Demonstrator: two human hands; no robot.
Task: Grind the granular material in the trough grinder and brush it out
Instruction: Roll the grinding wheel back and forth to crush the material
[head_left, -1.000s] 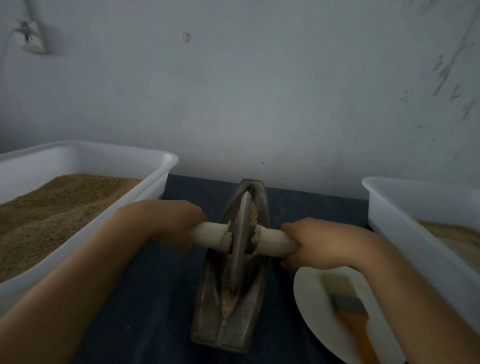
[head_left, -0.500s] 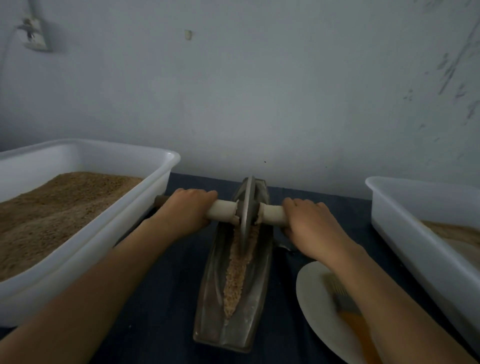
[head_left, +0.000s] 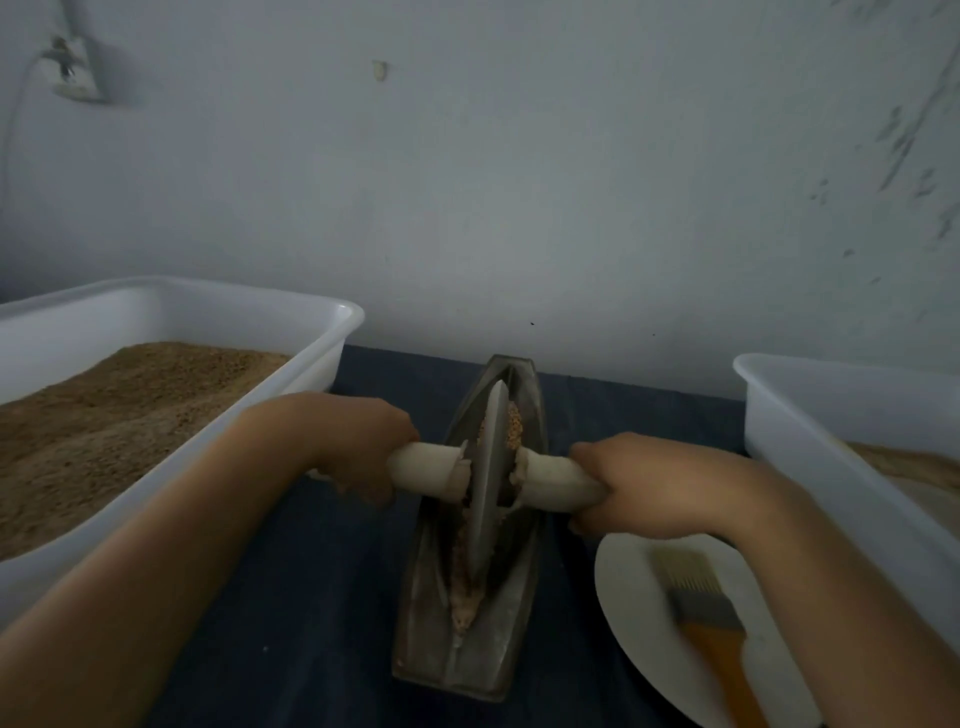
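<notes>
Since half a second back, both hands have pulled the wheel (head_left: 487, 486) toward me along the grinder (head_left: 467, 525), from its far tip to about the middle. From where I watch, my left hand (head_left: 358, 441) has its fingers wrapped round the pale handle (head_left: 426, 467) left of the wheel, and my right hand (head_left: 654, 483) has its fingers curled round the matching stub on the other side. The wheel stands upright in the groove, a little tilted. Grain (head_left: 511, 426) shows in the trough beyond the wheel, and a paler crushed strip lies toward the near tip.

Left of the grinder sits a white tub (head_left: 332, 322) heaped with brown grain, its corner close behind my left wrist. Right of the grinder a second white tub (head_left: 789, 415) holds a shallower layer. Between that tub and the grinder, near me, a white plate (head_left: 634, 613) lies on the dark bench (head_left: 322, 597), touching or nearly touching the grinder's side; I cannot tell which. A brush (head_left: 706, 618) with an orange handle lies on the plate, partly hidden under my right forearm. A grey wall (head_left: 519, 182) stands just behind the grinder.
</notes>
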